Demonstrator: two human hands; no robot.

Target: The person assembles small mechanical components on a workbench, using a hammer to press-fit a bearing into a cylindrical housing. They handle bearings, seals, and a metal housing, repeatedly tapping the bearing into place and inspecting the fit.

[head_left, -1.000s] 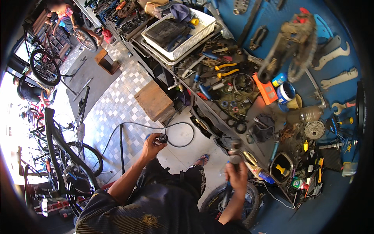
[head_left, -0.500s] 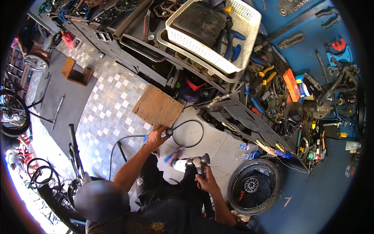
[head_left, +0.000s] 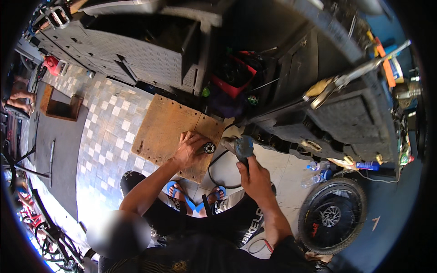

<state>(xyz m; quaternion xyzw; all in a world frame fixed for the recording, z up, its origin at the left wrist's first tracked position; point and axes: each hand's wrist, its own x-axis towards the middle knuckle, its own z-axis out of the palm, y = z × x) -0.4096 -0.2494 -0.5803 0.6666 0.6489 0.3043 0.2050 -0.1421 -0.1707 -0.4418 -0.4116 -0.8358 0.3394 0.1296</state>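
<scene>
On the wooden board (head_left: 166, 125) my left hand (head_left: 188, 150) is closed round a small black cylindrical part with a ringed bearing (head_left: 209, 148) in its near-facing end. My fingers hide most of the part's body. Just to the right, my right hand (head_left: 255, 179) grips the handle of a hammer (head_left: 244, 146). The hammer's metal head is raised beside the bearing, with a small gap between them. Below the board, both my feet in blue flip-flops (head_left: 182, 194) rest on the tiles.
A dark workbench (head_left: 145, 63) with an open cabinet stands ahead. Inside it is a red bin (head_left: 234, 79). Pliers (head_left: 337, 84) jut from the bench edge at right. A bicycle wheel (head_left: 332, 216) and plastic bottles (head_left: 318, 177) are on the right. A black cable (head_left: 214, 177) loops on the floor.
I have bent lower towards the board. My left hand brought the bearing part over onto it, and my right hand moved the hammer up and forward beside the part.
</scene>
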